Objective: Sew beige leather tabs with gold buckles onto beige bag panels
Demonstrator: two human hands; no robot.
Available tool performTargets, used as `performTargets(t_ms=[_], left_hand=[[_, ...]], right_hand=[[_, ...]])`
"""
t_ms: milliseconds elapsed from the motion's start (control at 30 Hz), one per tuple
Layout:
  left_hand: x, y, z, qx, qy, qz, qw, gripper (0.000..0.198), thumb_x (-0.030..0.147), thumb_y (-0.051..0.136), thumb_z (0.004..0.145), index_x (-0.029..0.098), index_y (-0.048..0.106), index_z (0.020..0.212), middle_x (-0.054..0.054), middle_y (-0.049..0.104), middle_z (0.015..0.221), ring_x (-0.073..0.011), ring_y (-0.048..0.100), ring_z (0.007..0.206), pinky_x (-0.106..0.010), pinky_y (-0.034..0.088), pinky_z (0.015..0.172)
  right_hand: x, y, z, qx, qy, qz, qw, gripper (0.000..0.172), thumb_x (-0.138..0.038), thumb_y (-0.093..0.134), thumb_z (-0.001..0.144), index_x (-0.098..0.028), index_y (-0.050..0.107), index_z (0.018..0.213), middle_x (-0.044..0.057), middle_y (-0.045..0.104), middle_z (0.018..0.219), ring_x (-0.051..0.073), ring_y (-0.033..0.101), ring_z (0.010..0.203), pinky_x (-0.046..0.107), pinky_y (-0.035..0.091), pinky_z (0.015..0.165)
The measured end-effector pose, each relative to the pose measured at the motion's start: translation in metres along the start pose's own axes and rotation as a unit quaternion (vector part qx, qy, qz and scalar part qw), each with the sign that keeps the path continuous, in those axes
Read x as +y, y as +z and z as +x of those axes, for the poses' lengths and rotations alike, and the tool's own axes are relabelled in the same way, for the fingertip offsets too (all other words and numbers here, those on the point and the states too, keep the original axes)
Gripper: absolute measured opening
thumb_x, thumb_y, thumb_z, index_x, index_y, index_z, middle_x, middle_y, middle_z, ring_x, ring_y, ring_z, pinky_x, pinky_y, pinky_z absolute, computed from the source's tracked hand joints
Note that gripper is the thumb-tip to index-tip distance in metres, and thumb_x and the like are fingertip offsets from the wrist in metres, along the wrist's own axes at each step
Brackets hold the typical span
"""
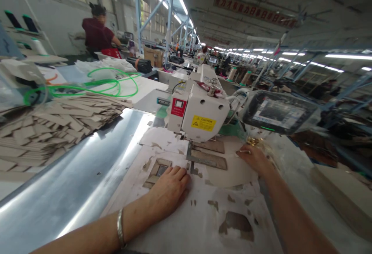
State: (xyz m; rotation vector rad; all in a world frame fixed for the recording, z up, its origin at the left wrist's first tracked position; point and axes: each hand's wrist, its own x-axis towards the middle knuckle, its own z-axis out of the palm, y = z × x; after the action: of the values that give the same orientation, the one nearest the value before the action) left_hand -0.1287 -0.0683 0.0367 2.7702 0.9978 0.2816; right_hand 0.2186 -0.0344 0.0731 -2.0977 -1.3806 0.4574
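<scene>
A white sewing machine head (200,110) with a yellow caution label stands over a worn, pale template sheet (200,223) with cut-outs. Under the head lie grey metal clamp frames (207,159) on a beige panel (232,176). My left hand (171,190) rests palm down on the sheet left of the clamp, fingers bent a little, nothing visible in it. Its fingertips are partly hidden. At the panel's right edge, my right hand (255,159) is closed, with a thin shiny metal piece (244,152) at its fingers, too small to name surely.
Heaped beige strips (58,126) lie left of a shiny metal table plate (99,172). A green hose (116,85) loops behind them. On the right are a control screen (276,112) and a stack of beige panels (343,196). Another person (99,33) works at back left.
</scene>
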Motion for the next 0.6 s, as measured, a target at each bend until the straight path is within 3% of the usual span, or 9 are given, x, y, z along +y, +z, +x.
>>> performTargets(t_ms=[133, 300, 600], left_hand=[[-0.001, 0.004, 0.001, 0.006, 0.006, 0.011, 1.0, 0.017, 0.022, 0.052, 0.091, 0.016, 0.061, 0.105, -0.01, 0.061, 0.108, -0.0273, 0.053, 0.1, -0.044, 0.044, 0.09], [-0.002, 0.007, 0.002, 0.019, 0.015, 0.027, 0.999, 0.02, 0.019, 0.049, 0.092, 0.017, 0.062, 0.108, -0.011, 0.061, 0.109, -0.0276, 0.054, 0.1, -0.045, 0.044, 0.091], [-0.007, 0.016, 0.004, 0.048, 0.033, 0.065, 0.996, 0.028, 0.022, 0.045, 0.094, 0.018, 0.065, 0.114, -0.012, 0.063, 0.114, -0.0283, 0.058, 0.102, -0.047, 0.045, 0.093]], right_hand=[[0.018, -0.027, -0.017, -0.056, 0.018, 0.092, 0.994, 0.024, -0.042, 0.069, 0.069, -0.021, 0.059, 0.077, -0.002, 0.061, 0.064, 0.016, 0.055, 0.058, 0.024, 0.037, 0.053], [0.033, -0.04, -0.054, -0.087, 0.094, 0.215, 0.968, 0.033, -0.044, 0.072, 0.064, -0.022, 0.051, 0.077, -0.003, 0.06, 0.063, 0.014, 0.055, 0.054, 0.024, 0.04, 0.051], [0.079, -0.082, -0.152, -0.006, 0.196, 0.28, 0.94, 0.042, -0.046, 0.074, 0.06, -0.025, 0.048, 0.084, -0.005, 0.056, 0.061, 0.014, 0.053, 0.049, 0.026, 0.041, 0.049]])
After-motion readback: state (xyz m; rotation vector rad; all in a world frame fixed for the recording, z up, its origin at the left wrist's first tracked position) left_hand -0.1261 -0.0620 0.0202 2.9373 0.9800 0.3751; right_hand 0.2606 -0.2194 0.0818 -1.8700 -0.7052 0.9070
